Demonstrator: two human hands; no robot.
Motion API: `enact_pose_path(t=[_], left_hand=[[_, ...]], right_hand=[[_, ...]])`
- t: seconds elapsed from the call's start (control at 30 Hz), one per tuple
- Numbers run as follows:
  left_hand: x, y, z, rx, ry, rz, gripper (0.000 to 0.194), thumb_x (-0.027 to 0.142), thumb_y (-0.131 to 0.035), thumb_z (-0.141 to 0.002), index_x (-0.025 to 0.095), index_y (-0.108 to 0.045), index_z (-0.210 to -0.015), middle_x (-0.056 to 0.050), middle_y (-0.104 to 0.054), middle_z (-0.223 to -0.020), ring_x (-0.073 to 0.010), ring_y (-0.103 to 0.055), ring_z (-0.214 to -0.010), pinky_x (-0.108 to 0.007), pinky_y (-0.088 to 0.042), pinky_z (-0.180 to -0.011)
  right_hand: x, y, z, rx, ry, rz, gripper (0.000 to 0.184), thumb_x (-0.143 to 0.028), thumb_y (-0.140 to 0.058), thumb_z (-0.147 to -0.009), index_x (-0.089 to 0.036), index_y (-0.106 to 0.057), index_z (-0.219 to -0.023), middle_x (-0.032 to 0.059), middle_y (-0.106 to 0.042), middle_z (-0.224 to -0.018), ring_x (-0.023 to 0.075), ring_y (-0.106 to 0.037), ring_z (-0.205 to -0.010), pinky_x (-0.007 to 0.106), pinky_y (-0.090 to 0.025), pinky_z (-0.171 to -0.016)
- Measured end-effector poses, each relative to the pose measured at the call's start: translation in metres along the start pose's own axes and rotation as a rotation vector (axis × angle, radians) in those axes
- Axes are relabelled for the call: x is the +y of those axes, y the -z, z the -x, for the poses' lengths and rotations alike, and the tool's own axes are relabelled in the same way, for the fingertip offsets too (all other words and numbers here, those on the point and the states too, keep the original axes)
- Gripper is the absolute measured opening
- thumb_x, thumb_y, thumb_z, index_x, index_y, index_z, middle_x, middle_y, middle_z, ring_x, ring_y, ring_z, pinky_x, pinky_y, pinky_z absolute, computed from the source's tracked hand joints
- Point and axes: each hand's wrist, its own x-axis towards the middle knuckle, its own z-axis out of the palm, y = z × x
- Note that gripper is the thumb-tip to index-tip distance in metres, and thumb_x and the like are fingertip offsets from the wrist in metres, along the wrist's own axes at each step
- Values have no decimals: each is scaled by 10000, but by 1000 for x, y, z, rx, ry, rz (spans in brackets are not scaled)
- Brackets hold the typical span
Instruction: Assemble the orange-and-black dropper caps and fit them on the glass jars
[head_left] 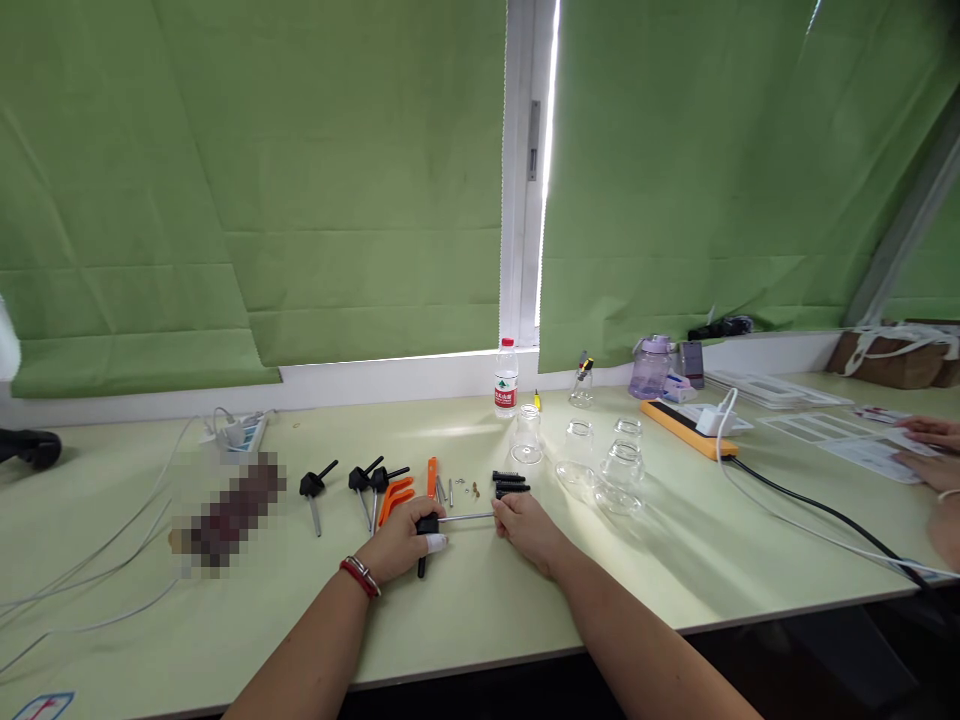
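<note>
Where right hand (527, 527) grips, rod (466, 517) end hidden

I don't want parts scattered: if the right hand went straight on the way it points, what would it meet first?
Beyond the thin silver metal rod it holds, the right hand would probably meet the small brass-coloured pieces on the pale green table, though its height is unclear.

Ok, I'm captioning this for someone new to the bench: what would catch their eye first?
Probably the large green blinds filling most of the upper view. Below, near the table's front edge, a black-handled rod spans from the left hand to the right hand. Further right, clear glass vessels stand in the light.
</note>
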Motion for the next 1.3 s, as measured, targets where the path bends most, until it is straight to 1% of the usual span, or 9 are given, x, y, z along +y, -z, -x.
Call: enact_pose_path(t=[0.17, 0.37, 0.53, 0.73, 0.87, 0.97, 1.07, 1.17, 1.3], left_hand=[[0, 0, 0, 6, 13, -2, 237, 266, -626, -664, 196, -614, -890, -15, -560, -874, -187, -521, -837, -295, -427, -774], [-6, -2, -2, 1, 7, 9, 253, 285, -628, -669, 209, -611, -910, -10, -567, -894, -181, -524, -836, -297, -428, -774], [-7, -2, -2, -1, 0, 0, 264, 302, -632, -664, 212, -618, -912, -7, -571, -887, -177, -523, -819, -289, -430, -758], [-5, -1, -1, -4, -2, 0, 255, 285, -636, -664, 204, -618, -905, -15, -567, -883, -174, -523, -825, -283, -432, -765], [-4, -1, -1, -8, 14, -6, 247, 303, -632, -671, 212, -615, -900, -8, -567, -876, -172, -525, -817, -284, -439, -756], [-4, -1, -1, 1, 18, 3, 264, 315, -631, -671, 208, -616, -912, -14, -579, -906, -181, -529, -833, -294, -437, -762], [-5, -1, -2, 9, 23, 14, 274, 324, -625, -668, 205, -617, -915, -16, -586, -910, -188, -533, -832, -304, -435, -755], [-8, -2, -2, 11, 21, 14, 267, 323, -622, -671, 209, -615, -912, -16, -586, -921, -190, -532, -840, -303, -433, -753], [-10, -2, -2, 7, 16, 2, 270, 325, -623, -677, 215, -612, -923, -11, -581, -932, -187, -530, -851, -293, -429, -752]], right_hand=[[3, -1, -1, 11, -2, -33, 346, -443, -434, -824, -171, -517, -625, -6, -524, -582, 96, -382, -492, 236, -314, -522], [4, 0, 0, 18, 42, -8, 340, -435, -423, -843, -180, -490, -628, -34, -442, -523, 94, -349, -474, 227, -297, -507], [2, -1, 1, 12, 55, -2, 368, -457, -417, -848, -182, -481, -612, -26, -444, -537, 98, -348, -486, 233, -296, -507], [5, -1, -1, 6, 50, 7, 434, -507, -385, -856, -177, -491, -594, -34, -388, -503, 94, -329, -466, 232, -275, -487], [4, -2, 0, -7, 50, -55, 446, -518, -380, -859, -176, -482, -591, -30, -415, -507, 86, -338, -454, 229, -283, -478], [0, -2, -1, -24, -4, -158, 408, -505, -400, -854, -175, -482, -629, -19, -469, -550, 78, -359, -443, 224, -284, -456], [-1, 0, -1, -60, -53, -249, 304, -458, -457, -834, -178, -494, -723, -16, -515, -607, 62, -361, -420, 211, -268, -420], [-2, 4, 0, -101, -41, -293, 162, -344, -539, -789, -189, -495, -790, -26, -533, -635, 51, -364, -422, 194, -260, -413], [-2, 5, 2, -108, -32, -288, 87, -245, -545, -763, -189, -479, -766, -34, -526, -620, 50, -375, -437, 185, -256, -418]])
